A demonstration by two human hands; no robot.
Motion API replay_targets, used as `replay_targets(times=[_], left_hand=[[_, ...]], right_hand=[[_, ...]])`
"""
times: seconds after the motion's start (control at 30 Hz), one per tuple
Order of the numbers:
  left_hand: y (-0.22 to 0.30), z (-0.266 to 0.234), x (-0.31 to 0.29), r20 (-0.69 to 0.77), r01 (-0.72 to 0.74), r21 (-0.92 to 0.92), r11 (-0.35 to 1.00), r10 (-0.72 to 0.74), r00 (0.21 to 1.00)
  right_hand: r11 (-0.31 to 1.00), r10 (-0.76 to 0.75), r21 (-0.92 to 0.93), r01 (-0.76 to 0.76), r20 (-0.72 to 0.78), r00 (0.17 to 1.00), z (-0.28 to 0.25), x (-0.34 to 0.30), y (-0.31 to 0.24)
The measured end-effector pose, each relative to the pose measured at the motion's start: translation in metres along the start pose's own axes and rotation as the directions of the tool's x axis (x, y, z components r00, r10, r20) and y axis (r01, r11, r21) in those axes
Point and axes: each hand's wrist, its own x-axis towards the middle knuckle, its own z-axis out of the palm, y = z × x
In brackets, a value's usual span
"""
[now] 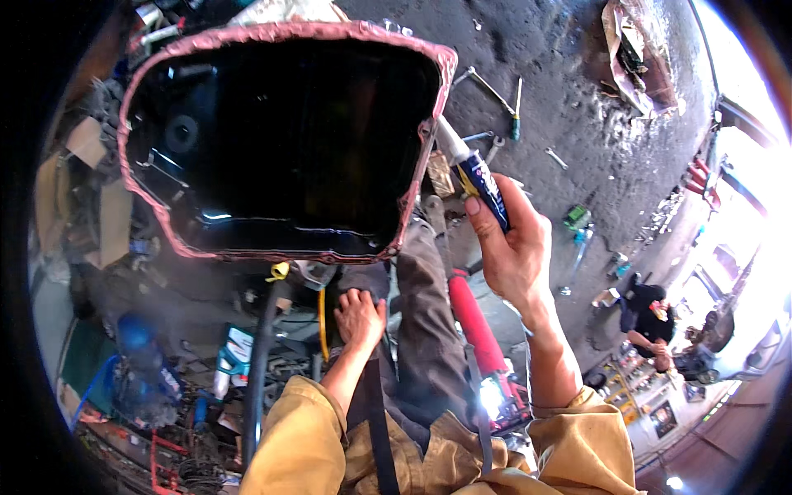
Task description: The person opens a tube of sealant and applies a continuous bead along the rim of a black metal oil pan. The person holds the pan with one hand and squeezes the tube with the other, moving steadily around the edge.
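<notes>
A large black oil pan (280,148) lies in front of me with its hollow side up. Around its flange runs a thick, uneven bead of pink sealant (247,35); along the lower right edge it looks thinner. My right hand (520,252) is closed round a dark blue sealant tube (485,188), thumb on its side. The tube's pale nozzle points up and left, its tip at the pan's right rim. Whether sealant is coming out cannot be made out. My left hand (360,319) lies on my knee below the pan, fingers apart and holding nothing.
Right of the pan, a green-handled screwdriver (516,124) and several wrenches lie on the dark, dirty floor. A red cylindrical bar (478,326) stands beside my leg. Cardboard boxes (111,219) and clutter fill the left. Another person (648,318) is at the far right near a car.
</notes>
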Motion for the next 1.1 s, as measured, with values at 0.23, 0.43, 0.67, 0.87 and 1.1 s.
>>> replay_targets(times=[0.23,0.43,0.67,0.87,1.1], left_hand=[[-0.006,0.052,-0.008,-0.17,0.031,-0.25,0.968,-0.075,0.983],[0.004,0.054,-0.008,-0.173,0.055,-0.259,0.964,-0.103,0.979],[0.003,0.051,-0.006,-0.175,0.048,-0.248,0.968,-0.094,0.98],[0.003,0.048,-0.003,-0.172,0.052,-0.247,0.968,-0.096,0.98],[0.003,0.046,-0.002,-0.184,0.037,-0.255,0.966,-0.086,0.979]], right_hand=[[0.994,0.104,0.021,-0.106,0.094,0.99,-0.009,0.008,0.002],[0.978,0.164,0.1,-0.185,0.189,0.968,-0.021,0.011,0.0],[0.949,0.21,0.184,-0.256,0.236,0.949,-0.019,0.014,0.001],[0.947,0.206,0.194,-0.256,0.247,0.947,-0.019,0.016,0.002],[0.963,0.21,0.125,-0.24,0.215,0.954,-0.016,0.016,0.004]])
